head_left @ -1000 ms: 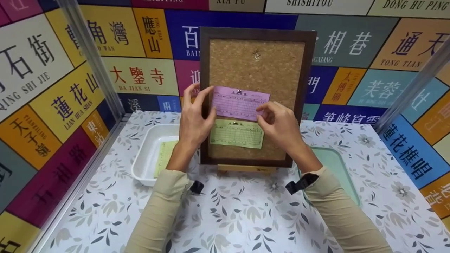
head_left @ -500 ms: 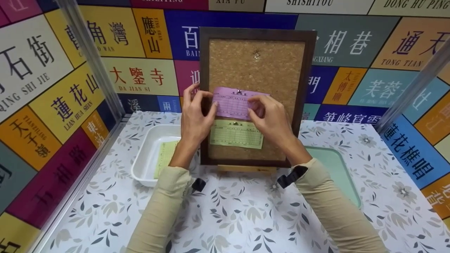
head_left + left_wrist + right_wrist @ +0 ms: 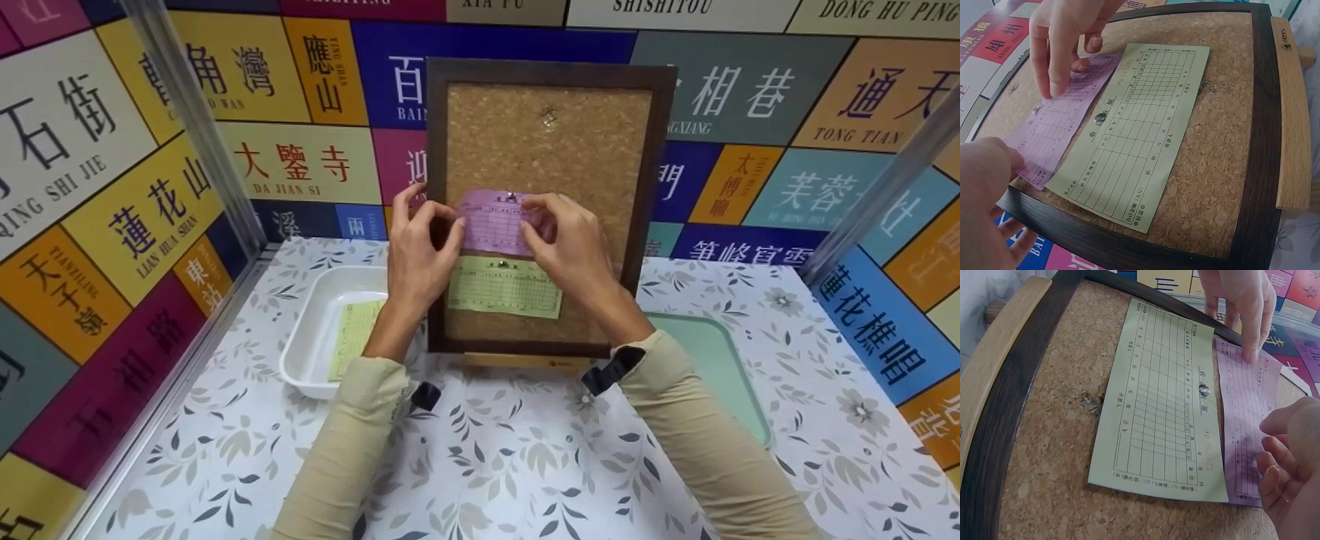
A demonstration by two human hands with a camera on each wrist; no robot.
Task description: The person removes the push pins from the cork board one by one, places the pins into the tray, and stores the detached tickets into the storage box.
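A pink receipt slip point(image 3: 491, 225) lies on the framed cork board point(image 3: 592, 142), a silver pin point(image 3: 511, 196) near its top edge. Below it hangs a green receipt slip point(image 3: 1134, 129) with its own pin point(image 3: 1204, 390). My left hand point(image 3: 421, 251) pinches the left edge of the pink slip, its thumb on the paper in the left wrist view. My right hand point(image 3: 570, 240) is over the slip's right half, bent fingertips close to the upper pin. In the left wrist view the right hand's fingers point(image 3: 1058, 70) touch or hover over the paper; which, I cannot tell.
The board leans on a wooden stand point(image 3: 525, 361). To its left a white tray point(image 3: 296, 349) holds yellow-green slips point(image 3: 351, 334). A pale green tray point(image 3: 716, 360) lies at the right, partly behind my right forearm. Another pin point(image 3: 548, 118) sits high on the cork.
My right hand has slid left along the pink slip, from its right end towards the pin. The left hand and the slip's left edge have shifted slightly right. The green slip has stayed put.
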